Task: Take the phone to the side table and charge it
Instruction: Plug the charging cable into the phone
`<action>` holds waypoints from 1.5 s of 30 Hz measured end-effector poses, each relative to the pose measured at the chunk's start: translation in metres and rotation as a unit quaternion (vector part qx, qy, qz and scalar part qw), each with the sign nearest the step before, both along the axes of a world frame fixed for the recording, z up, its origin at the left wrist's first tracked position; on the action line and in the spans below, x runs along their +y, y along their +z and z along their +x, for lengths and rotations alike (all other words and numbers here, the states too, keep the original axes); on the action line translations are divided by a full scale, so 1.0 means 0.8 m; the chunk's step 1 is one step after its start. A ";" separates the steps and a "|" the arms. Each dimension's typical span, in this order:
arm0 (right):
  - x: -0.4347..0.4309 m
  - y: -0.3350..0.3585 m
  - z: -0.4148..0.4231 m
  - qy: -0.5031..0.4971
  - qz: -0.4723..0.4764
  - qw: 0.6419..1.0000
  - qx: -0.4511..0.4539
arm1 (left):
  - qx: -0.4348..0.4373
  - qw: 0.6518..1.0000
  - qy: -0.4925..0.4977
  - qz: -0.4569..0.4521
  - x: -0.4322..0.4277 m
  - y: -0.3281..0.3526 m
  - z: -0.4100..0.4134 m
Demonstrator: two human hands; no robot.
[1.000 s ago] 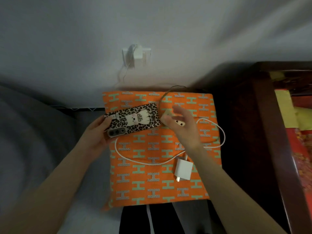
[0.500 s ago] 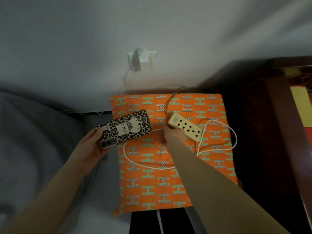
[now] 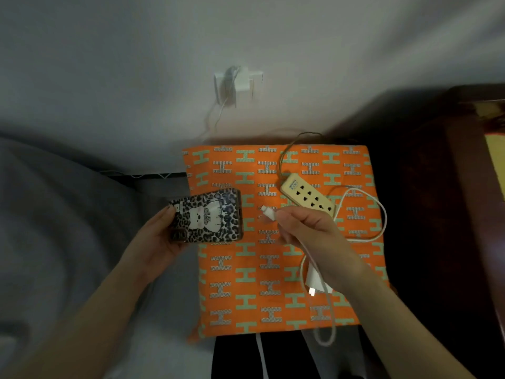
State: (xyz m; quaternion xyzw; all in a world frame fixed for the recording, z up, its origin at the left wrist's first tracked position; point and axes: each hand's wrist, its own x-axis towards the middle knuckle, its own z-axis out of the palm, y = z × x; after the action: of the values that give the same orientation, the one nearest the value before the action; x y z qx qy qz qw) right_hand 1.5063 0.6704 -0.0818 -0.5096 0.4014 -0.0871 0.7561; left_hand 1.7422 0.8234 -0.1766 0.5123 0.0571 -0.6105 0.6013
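Left hand (image 3: 159, 236): grips phone (image 3: 208, 216) in leopard-print case, back up, at left edge of orange-covered side table (image 3: 246, 302). Right hand (image 3: 308, 228): pinches white cable plug (image 3: 269, 212), tip pointing at phone, apart. Power strip (image 3: 307, 196): just beyond.

No legible text anywhere: the power strip (image 3: 308, 196) at far right carries a small dark printed label at its far end, too blurred to read; the orange cloth (image 3: 273, 310) shows only a repeating H-shaped motif, pattern rather than wording.
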 end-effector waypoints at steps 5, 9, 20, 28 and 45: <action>-0.002 0.027 0.005 0.020 -0.012 0.999 0.032 | -0.002 1.000 -0.014 0.009 -0.005 0.004 -0.011; 0.002 0.022 0.007 0.055 -0.096 0.988 0.106 | -0.003 1.000 -0.022 0.014 -0.006 0.006 -0.017; 0.002 0.014 -0.003 0.138 -0.267 0.931 0.207 | -0.030 0.998 -0.032 0.035 -0.005 0.011 -0.016; -0.007 0.001 -0.012 0.150 -0.215 0.946 0.193 | -0.045 0.997 -0.047 0.043 -0.010 0.011 -0.016; -0.002 -0.020 -0.055 0.047 -0.132 0.978 0.153 | -0.059 0.995 -0.075 0.035 -0.028 0.024 -0.056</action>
State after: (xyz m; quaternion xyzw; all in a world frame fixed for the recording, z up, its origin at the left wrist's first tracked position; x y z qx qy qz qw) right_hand 1.4624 0.6689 -0.0978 -0.6304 0.4729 -0.0248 0.6151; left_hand 1.6972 0.8008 -0.1574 0.5706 0.0044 -0.6202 0.5383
